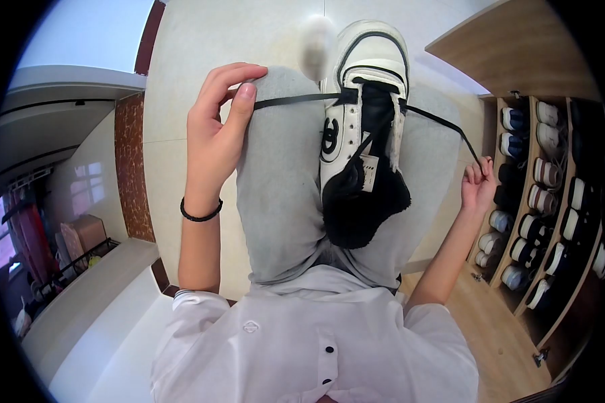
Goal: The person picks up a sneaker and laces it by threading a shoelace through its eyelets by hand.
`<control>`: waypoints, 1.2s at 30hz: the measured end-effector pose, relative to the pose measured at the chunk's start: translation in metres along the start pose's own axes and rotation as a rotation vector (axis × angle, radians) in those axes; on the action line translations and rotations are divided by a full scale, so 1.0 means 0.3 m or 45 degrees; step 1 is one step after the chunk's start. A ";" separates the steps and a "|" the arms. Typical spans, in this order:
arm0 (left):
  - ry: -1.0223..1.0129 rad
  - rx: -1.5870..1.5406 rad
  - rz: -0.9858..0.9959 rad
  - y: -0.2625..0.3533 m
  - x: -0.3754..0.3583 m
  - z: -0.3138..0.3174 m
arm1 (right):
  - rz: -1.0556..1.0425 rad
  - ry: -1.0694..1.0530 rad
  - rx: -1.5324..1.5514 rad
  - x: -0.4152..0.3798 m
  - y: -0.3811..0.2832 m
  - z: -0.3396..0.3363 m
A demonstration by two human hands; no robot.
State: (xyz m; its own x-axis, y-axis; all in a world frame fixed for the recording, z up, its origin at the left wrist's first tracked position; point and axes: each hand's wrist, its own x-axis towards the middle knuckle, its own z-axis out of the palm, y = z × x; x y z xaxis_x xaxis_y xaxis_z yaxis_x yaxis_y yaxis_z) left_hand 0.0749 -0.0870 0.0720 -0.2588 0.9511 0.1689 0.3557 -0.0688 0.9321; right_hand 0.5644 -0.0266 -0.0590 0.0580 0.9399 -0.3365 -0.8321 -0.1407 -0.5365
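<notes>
A white sneaker (pixel 366 74) with black trim and a black fleece lining rests on my lap, between my grey-trousered knees. Its black shoelace (pixel 296 101) runs out to both sides. My left hand (pixel 215 134) pinches the left lace end between thumb and forefinger, pulled taut over my left knee. My right hand (pixel 477 185) holds the right lace end out to the right, fingertips closed on it. The shoe's toe points away from me.
An open wooden shoe rack (pixel 551 188) with several pairs of shoes stands close on the right. Pale floor tiles (pixel 181 80) lie ahead. A white ledge (pixel 94 289) and a cluttered corner with boxes are on the left.
</notes>
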 end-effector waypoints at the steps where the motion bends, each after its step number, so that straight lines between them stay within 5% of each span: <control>1: 0.002 -0.005 0.018 -0.001 -0.001 0.000 | 0.001 0.000 0.000 -0.008 -0.016 0.001; 5: 0.020 0.010 0.029 0.005 -0.003 0.005 | -0.059 -0.019 0.062 -0.034 -0.087 0.002; 7: 0.249 0.472 0.341 0.011 -0.007 0.015 | -0.114 -0.027 0.003 -0.041 -0.112 -0.003; 10: 0.295 0.684 0.466 0.128 -0.092 0.058 | -0.087 -0.029 -0.018 -0.038 -0.104 -0.009; 13: -0.295 0.514 0.381 0.230 -0.169 0.104 | -0.064 -0.012 -0.035 -0.043 -0.080 -0.013; 20: -0.240 0.466 0.299 0.248 -0.222 0.159 | -0.036 0.048 -0.097 -0.052 -0.020 -0.023; 26: -0.385 -0.020 0.309 0.274 -0.222 0.151 | -0.045 0.114 -0.087 -0.053 -0.036 -0.074; 36: -0.211 0.245 0.391 0.212 -0.201 0.155 | -0.008 0.431 -0.175 -0.061 0.032 -0.300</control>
State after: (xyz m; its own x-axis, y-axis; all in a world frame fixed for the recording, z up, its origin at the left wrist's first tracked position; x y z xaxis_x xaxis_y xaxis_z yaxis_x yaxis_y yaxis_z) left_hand 0.1550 -0.1346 0.1063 0.0290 0.9317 0.3620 0.5595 -0.3152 0.7665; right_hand 0.6049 -0.0731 -0.1279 0.2611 0.7878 -0.5578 -0.7506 -0.1976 -0.6305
